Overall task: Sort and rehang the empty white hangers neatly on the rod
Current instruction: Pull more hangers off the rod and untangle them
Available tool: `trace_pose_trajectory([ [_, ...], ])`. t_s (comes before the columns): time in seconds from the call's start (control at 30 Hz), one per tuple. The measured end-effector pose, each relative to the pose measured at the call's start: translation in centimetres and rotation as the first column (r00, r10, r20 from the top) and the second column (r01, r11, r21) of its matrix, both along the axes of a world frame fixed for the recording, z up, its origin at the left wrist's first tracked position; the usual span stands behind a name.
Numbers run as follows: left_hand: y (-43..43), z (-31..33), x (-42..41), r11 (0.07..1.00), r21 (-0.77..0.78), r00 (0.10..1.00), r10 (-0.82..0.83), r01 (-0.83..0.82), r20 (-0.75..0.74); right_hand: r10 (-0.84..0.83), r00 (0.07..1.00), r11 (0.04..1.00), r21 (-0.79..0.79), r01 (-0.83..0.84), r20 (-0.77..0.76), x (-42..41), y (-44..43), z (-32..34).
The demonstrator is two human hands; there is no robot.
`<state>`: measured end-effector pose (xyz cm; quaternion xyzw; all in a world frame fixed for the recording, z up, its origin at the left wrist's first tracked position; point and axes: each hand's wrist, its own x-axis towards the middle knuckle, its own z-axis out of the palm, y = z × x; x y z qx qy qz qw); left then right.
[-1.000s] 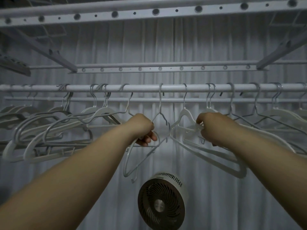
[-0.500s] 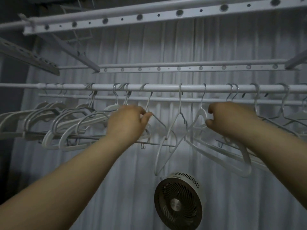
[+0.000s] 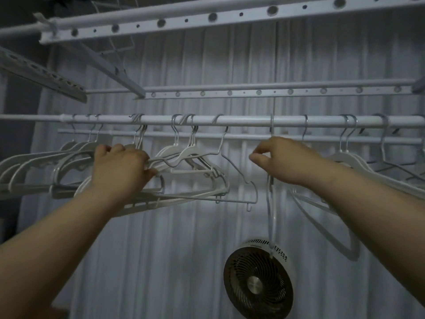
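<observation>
A white rod [image 3: 241,122] runs across the view at arm's height. Several empty white hangers [image 3: 190,155] hang bunched on its left half, more hang at the right [image 3: 345,157]. My left hand [image 3: 122,169] is closed around the shoulders of the left bunch. A thin wire hanger [image 3: 239,173] hangs just right of that bunch. My right hand [image 3: 280,161] pinches the neck of a single white hanger [image 3: 271,210] that hangs edge-on from the rod at centre.
A round fan [image 3: 258,282] stands low behind the rod, in front of a pleated white curtain [image 3: 207,65]. Perforated white rails [image 3: 230,16] cross overhead, and a second thinner rod [image 3: 161,134] runs just behind the main one.
My left hand moved left and closed on the bunch of hangers. My right hand left the right-hand hangers and took the centre hanger's neck; that hanger now hangs edge-on.
</observation>
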<state>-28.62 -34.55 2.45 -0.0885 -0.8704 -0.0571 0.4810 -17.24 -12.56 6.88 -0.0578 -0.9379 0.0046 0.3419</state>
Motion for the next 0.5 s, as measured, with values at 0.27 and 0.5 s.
trace_pose_trajectory([
  [0.27,1.2,0.9,-0.2,0.932,0.142,0.940,-0.341,0.333,0.032,-0.083,0.992,0.996,-0.025,0.086,0.093,-1.4,0.6,-0.6],
  [0.5,4.2,2.6,-0.5,0.909,0.134,0.918,-0.397,0.395,-0.012,-0.141,0.986,0.989,-0.034,0.145,0.094,-1.4,2.1,-0.9],
])
